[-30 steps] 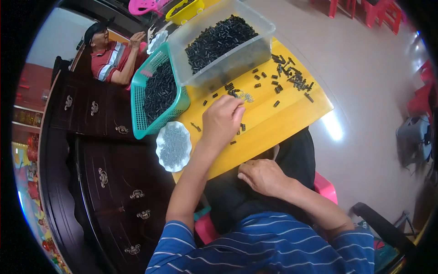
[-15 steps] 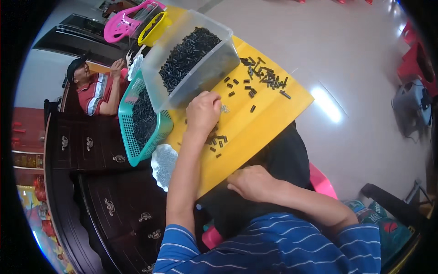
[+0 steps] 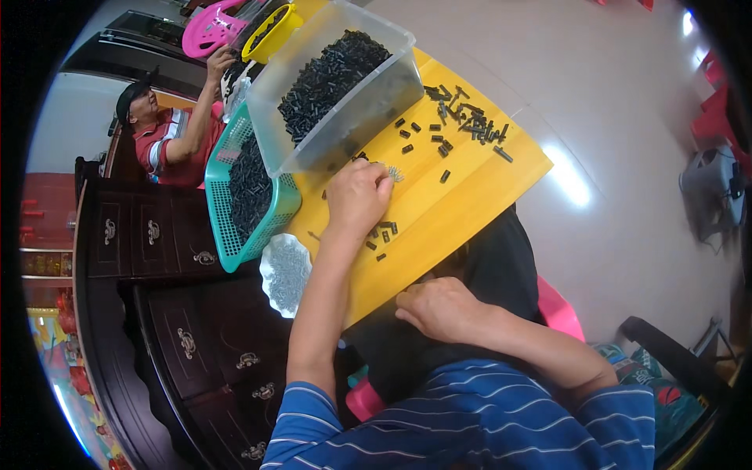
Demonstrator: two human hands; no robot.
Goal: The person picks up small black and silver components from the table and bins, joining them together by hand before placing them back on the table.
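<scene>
Watching remotely. Main risk, I judge: the left hand [image 3: 356,194] sweeping sideways and scattering the small silver coils [image 3: 395,173], which lie loose on the yellow tabletop [image 3: 446,215] just beside its thumb. Short black pieces [image 3: 371,245] lie near the wrist and could be dragged by a low forearm; the black heap [image 3: 474,124] near the table's right edge could shed a piece over the side if knocked. The scalloped white dish [image 3: 265,270] sits just beside the left forearm (one careless swing is what I'd fear there). Left fingers: curled, thumb drawn in, tips turned from me; whether they grip anything I cannot tell. Right hand [image 3: 441,309]: at the table's near edge, over dark trousers [image 3: 501,251], fingers curled inward; contents hidden, cannot tell.
</scene>
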